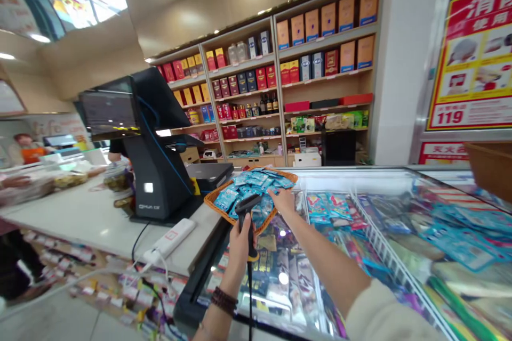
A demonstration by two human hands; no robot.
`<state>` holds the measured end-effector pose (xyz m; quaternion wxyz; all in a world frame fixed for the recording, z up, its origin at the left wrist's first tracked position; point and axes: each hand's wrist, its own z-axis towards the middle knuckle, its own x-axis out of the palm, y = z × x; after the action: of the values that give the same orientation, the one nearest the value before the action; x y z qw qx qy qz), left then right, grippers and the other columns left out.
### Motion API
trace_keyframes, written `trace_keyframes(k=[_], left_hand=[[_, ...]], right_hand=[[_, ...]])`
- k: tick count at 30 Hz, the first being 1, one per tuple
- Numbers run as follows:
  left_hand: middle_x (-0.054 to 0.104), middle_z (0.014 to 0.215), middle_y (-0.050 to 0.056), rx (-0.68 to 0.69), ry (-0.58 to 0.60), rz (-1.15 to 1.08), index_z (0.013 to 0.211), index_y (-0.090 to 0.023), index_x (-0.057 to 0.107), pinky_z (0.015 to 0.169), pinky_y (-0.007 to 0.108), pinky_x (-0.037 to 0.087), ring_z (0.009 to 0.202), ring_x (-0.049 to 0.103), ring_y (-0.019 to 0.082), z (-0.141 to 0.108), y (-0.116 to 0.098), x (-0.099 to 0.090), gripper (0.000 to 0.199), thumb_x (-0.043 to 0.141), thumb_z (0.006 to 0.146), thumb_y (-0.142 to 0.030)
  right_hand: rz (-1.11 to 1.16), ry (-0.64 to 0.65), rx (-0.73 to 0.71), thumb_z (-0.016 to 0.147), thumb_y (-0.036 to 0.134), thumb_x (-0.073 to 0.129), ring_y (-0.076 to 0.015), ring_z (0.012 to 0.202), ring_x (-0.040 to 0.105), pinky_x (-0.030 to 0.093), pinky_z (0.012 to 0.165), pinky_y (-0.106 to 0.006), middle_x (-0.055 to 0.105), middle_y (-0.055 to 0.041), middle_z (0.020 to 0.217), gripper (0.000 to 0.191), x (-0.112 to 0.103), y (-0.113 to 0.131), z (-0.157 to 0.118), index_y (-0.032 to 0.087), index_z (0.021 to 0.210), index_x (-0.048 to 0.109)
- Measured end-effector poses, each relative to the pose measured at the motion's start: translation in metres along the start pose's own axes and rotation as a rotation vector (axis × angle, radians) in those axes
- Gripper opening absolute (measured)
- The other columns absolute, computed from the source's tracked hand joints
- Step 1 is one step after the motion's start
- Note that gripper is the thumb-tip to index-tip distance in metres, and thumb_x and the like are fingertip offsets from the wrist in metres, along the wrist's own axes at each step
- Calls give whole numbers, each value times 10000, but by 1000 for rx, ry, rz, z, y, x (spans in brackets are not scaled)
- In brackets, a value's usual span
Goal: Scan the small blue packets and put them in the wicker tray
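Note:
My left hand [239,238] is wrapped round the handle of a black barcode scanner [248,203], whose head points over a shallow orange wicker basket [210,200]. Many small blue packets [256,180] fill the basket, which rests across the counter edge and the glass freezer top. My right hand [283,200] reaches to the basket's right side and touches the blue packets there. Its fingertips lie among them, and I cannot make out whether they pinch one. The scanner's cable hangs down below my left hand.
A black checkout terminal [154,170] stands on the white counter [100,229] to the left, beside a white power strip [172,240]. The glass-topped freezer [296,282] holds packaged goods. Shelves of boxes [248,82] line the back wall. People are at the far left.

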<state>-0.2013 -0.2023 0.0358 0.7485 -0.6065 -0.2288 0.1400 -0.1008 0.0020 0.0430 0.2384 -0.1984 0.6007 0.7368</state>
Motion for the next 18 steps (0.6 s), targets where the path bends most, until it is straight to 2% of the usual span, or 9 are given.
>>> trace_keyframes(k=[4, 8, 10, 13, 15, 18], left_hand=[[538, 532, -37, -1, -16, -1, 753, -261, 640, 493, 291, 402, 474, 503, 151, -1, 5, -4, 951, 846, 616, -1180], [577, 563, -22, -17, -5, -4, 769, -258, 649, 511, 293, 440, 498, 538, 158, -3, 6, -5, 936, 873, 621, -1155], [579, 571, -20, -21, -15, 0, 766, -263, 638, 502, 290, 434, 495, 534, 157, -3, 7, -5, 933, 869, 620, -1155], [559, 556, -24, -29, -23, 15, 749, -271, 615, 479, 287, 408, 475, 520, 154, -2, 10, -4, 936, 865, 599, -1160], [551, 552, -31, -27, -18, 6, 748, -272, 607, 473, 284, 406, 468, 516, 150, -1, 11, -2, 936, 877, 586, -1153], [542, 554, -44, -19, 15, -12, 747, -270, 595, 462, 275, 404, 455, 502, 137, -4, 11, 6, 925, 895, 593, -1132]], right_hand=[[68, -46, 73, 877, 505, 1033, -516, 1547, 691, 569, 1245, -593, 789, -291, 1563, 504, 3, 5, 1, 198, 1245, 876], [82, -38, 106, 775, 525, 1091, -535, 1575, 647, 571, 1235, -650, 778, -274, 1572, 464, 2, 10, 6, 223, 1032, 850], [132, -52, 153, 771, 500, 1077, -531, 1532, 680, 572, 1229, -676, 832, -241, 1456, 386, 1, 12, 11, 241, 862, 806], [221, -73, 195, 804, 366, 1002, -489, 1350, 797, 620, 1170, -641, 872, -152, 1058, 339, -1, 8, 17, 278, 676, 701], [277, -90, 175, 822, 295, 935, -434, 1209, 852, 660, 1117, -570, 804, -83, 834, 349, -3, -1, 18, 300, 640, 637], [430, -144, 164, 834, 275, 879, -363, 1050, 872, 710, 1014, -485, 730, -24, 739, 347, -13, -26, 11, 316, 683, 569]])
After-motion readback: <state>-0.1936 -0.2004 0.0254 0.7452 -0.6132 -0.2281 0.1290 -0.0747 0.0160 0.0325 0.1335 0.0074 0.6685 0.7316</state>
